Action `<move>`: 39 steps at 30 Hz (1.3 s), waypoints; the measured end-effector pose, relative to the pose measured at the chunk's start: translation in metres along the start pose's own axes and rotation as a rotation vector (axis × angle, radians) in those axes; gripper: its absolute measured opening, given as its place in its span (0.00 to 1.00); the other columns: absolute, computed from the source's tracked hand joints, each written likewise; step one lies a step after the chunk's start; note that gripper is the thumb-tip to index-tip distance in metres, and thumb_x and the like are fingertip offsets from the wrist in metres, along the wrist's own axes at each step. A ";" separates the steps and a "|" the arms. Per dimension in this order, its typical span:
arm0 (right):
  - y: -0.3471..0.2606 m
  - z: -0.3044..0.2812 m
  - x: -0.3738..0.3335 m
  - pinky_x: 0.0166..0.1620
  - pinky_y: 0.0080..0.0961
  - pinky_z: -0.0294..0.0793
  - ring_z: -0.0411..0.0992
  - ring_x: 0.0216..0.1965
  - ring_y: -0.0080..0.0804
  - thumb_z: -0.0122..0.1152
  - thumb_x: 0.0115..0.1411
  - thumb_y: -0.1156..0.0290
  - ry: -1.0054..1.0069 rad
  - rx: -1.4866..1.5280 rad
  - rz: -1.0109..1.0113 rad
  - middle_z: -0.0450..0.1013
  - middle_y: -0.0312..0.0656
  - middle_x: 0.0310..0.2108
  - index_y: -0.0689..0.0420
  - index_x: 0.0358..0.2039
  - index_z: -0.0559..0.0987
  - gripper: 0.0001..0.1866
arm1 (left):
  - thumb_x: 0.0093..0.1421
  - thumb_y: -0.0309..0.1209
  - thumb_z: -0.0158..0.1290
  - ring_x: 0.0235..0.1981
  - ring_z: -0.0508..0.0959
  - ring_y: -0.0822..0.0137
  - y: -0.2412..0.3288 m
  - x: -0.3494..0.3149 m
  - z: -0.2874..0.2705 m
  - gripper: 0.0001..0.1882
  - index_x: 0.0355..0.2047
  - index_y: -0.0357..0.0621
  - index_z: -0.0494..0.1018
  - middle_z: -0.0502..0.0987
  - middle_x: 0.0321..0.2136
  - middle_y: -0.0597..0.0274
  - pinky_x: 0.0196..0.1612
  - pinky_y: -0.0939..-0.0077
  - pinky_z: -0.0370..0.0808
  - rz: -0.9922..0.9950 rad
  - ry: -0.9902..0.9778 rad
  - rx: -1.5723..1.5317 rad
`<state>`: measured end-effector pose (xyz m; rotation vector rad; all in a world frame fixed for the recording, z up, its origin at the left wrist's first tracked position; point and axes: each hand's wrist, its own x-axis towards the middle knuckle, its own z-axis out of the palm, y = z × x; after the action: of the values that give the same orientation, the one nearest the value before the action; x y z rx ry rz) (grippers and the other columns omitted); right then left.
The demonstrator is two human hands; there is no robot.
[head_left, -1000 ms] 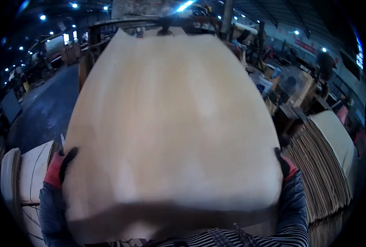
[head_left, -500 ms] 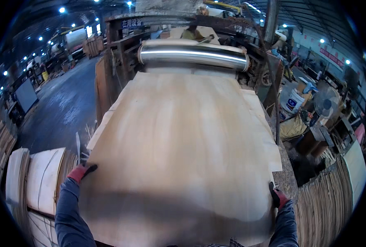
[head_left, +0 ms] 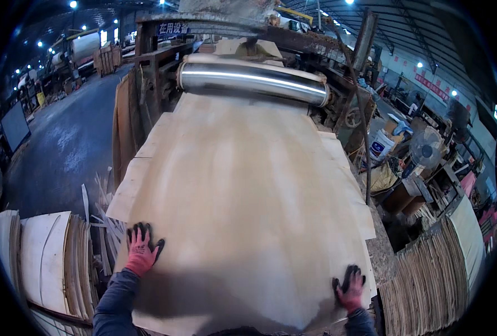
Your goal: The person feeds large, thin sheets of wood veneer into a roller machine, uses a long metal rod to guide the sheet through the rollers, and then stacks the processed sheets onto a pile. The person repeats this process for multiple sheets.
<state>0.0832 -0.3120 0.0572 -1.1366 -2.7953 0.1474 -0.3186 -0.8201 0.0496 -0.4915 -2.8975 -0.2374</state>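
Note:
A large pale sheet of wood veneer (head_left: 237,190) lies before me, its far end at a shiny metal roller (head_left: 251,81). Flat on the sheet's left side rests my left hand (head_left: 141,249), in a red glove with black fingertips, fingers spread. My right hand (head_left: 350,288), gloved the same way, lies on the sheet near its right edge with the fingers apart. Neither hand grips anything. More veneer with ragged edges shows from under the sheet along both sides.
Bundled veneer stacks (head_left: 46,255) stand at the left, and another tall stack (head_left: 427,280) at the right. Beyond the right edge are a white bucket (head_left: 380,144) and a fan (head_left: 426,147). A person (head_left: 254,50) is behind the roller, within the machine's rusty frame (head_left: 148,67).
Both hands have let go of the sheet's side edges and moved inward, now lying flat on top. The sheet's far end has moved closer to the roller. The view has shifted a little.

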 end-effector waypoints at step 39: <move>0.487 -0.074 0.054 0.58 0.38 0.52 0.52 0.57 0.53 0.60 0.44 0.70 0.174 0.625 -0.028 0.52 0.57 0.56 0.63 0.56 0.57 0.38 | 0.53 0.54 0.45 0.58 0.54 0.53 0.876 0.023 0.135 0.36 0.56 0.45 0.56 0.57 0.56 0.51 0.59 0.57 0.49 0.398 -0.067 -0.249</move>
<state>0.3907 0.0767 0.0689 -0.8953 -2.3402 0.8070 -0.0639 0.0288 0.0329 -1.1186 -2.7642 -0.5272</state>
